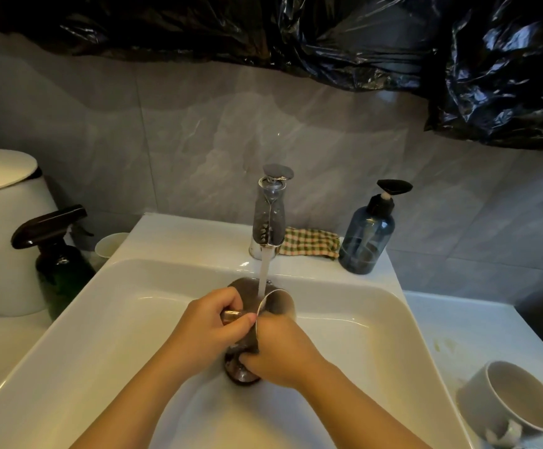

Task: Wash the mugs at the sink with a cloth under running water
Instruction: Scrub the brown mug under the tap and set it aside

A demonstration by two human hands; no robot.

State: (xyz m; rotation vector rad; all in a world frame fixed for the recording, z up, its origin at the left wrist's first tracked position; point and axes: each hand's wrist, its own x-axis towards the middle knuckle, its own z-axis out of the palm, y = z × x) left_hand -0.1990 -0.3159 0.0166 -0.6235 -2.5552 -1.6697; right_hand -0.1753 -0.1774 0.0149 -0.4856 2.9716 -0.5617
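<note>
Black plastic sheeting (393, 43) hangs across top of grey marble-look tiled wall (199, 124). White basin (117, 303) sits in white surface (451, 325); white lidded container (1, 222) at L. Tap (268, 215) running, water (263, 270) falls onto steel mug (278, 303), held tilted over basin centre. L hand (212, 325) grips the mug handle. R hand (283, 348) is curled round dark cloth (250, 343), pressed vs mug body. Grey mug (510, 400) lies on its side on surface, R of basin. Blue pump bottle (367, 234) and checked cloth (309, 243) just beside tap. Green spray bottle (59, 264) and paper cup (109, 244) at L.
</note>
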